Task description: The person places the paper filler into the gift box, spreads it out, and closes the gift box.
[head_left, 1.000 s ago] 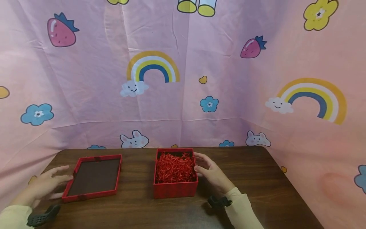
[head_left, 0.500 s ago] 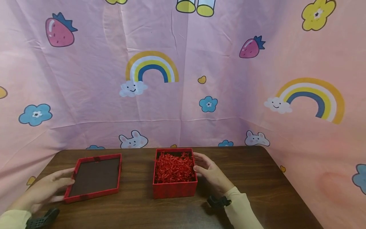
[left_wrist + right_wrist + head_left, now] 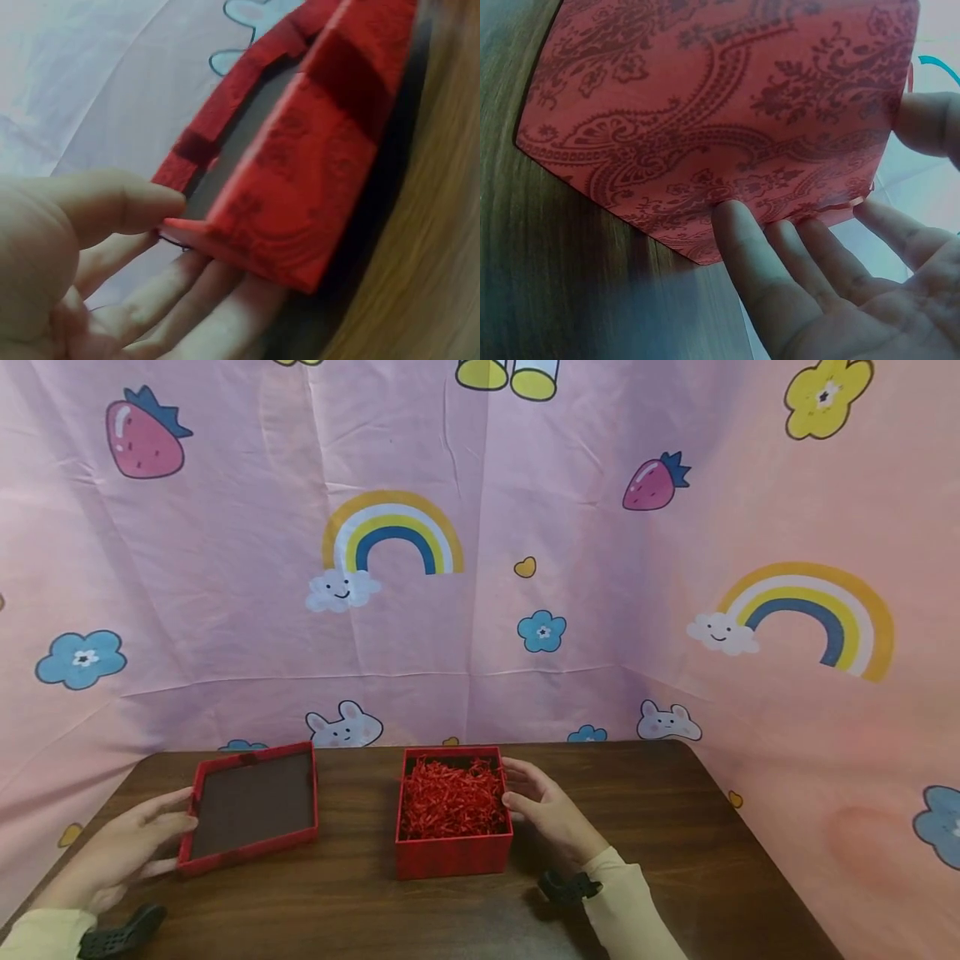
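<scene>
On the left, a red box lid (image 3: 251, 802) lies inside-up with a dark lining, its far right side raised and tilted. My left hand (image 3: 123, 847) grips its left edge, thumb over the rim and fingers beneath, as the left wrist view shows with the embossed red side (image 3: 292, 165). A square red box (image 3: 453, 857) stands at the middle of the table, filled with red shredded paper (image 3: 452, 797). My right hand (image 3: 551, 814) rests against its right wall, fingers nearly straight on the patterned side (image 3: 705, 112) and thumb by the rim.
The dark wooden table (image 3: 360, 910) carries both box parts. Close behind it hangs a pink and lilac cloth (image 3: 420, 635) printed with rainbows, strawberries and flowers, which also encloses the left and right sides. Each wrist wears a black strap (image 3: 570, 887).
My left hand has closed on the lid's left edge and tilted it up, its far side rising. My right hand stays at the box, which stands where it was.
</scene>
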Motion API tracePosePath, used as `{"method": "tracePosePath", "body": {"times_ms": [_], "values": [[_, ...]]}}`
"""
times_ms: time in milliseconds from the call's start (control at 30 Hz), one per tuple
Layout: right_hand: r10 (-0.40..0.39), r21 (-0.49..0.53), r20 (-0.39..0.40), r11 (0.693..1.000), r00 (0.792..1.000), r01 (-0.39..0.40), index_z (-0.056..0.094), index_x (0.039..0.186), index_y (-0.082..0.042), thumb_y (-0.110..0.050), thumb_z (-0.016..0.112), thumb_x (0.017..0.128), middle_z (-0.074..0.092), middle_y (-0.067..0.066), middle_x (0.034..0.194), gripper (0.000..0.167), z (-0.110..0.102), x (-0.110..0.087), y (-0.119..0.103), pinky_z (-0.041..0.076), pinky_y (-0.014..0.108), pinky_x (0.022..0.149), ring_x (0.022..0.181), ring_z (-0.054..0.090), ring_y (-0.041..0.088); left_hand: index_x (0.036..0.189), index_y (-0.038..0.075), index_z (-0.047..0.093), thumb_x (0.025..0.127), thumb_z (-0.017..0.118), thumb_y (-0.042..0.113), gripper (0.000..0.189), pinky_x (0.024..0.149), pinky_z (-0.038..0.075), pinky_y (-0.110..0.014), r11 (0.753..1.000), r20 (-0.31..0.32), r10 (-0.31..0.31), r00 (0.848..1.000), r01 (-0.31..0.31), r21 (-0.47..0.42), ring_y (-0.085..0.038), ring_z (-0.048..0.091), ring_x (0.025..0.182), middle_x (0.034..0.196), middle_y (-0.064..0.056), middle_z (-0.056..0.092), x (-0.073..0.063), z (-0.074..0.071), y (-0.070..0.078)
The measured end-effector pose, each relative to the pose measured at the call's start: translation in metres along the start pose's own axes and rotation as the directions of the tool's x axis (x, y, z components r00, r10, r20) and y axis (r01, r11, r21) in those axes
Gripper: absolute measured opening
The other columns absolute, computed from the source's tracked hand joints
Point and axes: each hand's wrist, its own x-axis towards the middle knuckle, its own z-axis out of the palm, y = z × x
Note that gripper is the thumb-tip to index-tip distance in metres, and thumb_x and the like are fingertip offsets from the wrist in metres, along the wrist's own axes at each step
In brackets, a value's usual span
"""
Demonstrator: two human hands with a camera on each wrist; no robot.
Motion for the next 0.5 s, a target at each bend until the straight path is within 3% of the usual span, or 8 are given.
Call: {"method": "tracePosePath", "body": {"times_ms": [67,167,233,300,500], "values": [[0.005,-0.001,-0.005,1.0,1.0,-0.005,0.04,0.158,-0.015,-0.02,0.068,0.102,0.047,0.016,0.154,0.062,0.0,0.0,0.0,0.056,0.048,0.101,0.134,0.054,0.036,0.165,0.003,0.003,0.108,0.053,0.043,0.085,0.089,0.061,-0.041,0.999,-0.045,0.036,0.998,-0.037,-0.013,0.009,0.057,0.103,0.159,-0.034,0.028,-0.001,0.005,0.002],[0.012,-0.004,-0.006,1.0,1.0,-0.012,0.039,0.158,-0.014,-0.021,0.068,0.102,0.047,0.016,0.154,0.063,0.0,-0.001,-0.001,0.056,0.048,0.101,0.134,0.054,0.036,0.166,0.006,0.008,0.107,0.057,0.041,0.085,0.085,0.062,-0.036,0.996,-0.102,0.071,0.992,-0.077,-0.054,0.016,0.055,0.095,0.136,-0.002,0.059,-0.002,0.013,0.007],[0.013,-0.005,-0.004,1.0,1.0,-0.013,0.039,0.159,-0.013,-0.022,0.068,0.102,0.047,0.016,0.154,0.064,0.0,-0.001,-0.001,0.056,0.048,0.101,0.135,0.053,0.036,0.166,0.008,0.01,0.106,0.059,0.04,0.084,0.083,0.062,-0.034,0.992,-0.124,0.078,0.989,-0.089,-0.089,0.015,0.057,0.095,0.119,0.021,0.059,-0.002,0.019,0.012],[0.013,-0.006,-0.002,1.0,1.0,-0.013,0.039,0.158,-0.013,-0.023,0.068,0.102,0.047,0.016,0.154,0.065,0.0,0.0,0.0,0.056,0.047,0.101,0.135,0.053,0.036,0.167,0.01,0.01,0.106,0.061,0.037,0.084,0.082,0.063,-0.033,0.986,-0.132,0.083,0.988,-0.101,-0.131,0.012,0.061,0.095,0.11,0.032,0.056,-0.001,0.024,0.017],[0.014,0.003,0.002,1.0,1.0,-0.014,0.039,0.158,-0.014,-0.021,0.068,0.102,0.047,0.016,0.154,0.064,-0.001,0.0,-0.001,0.056,0.047,0.101,0.136,0.053,0.036,0.166,0.007,0.01,0.105,0.062,0.036,0.086,0.081,0.063,-0.034,0.977,-0.144,0.144,0.979,-0.164,-0.138,0.01,0.062,0.099,0.11,0.027,0.057,0.0,0.042,0.039]]}}
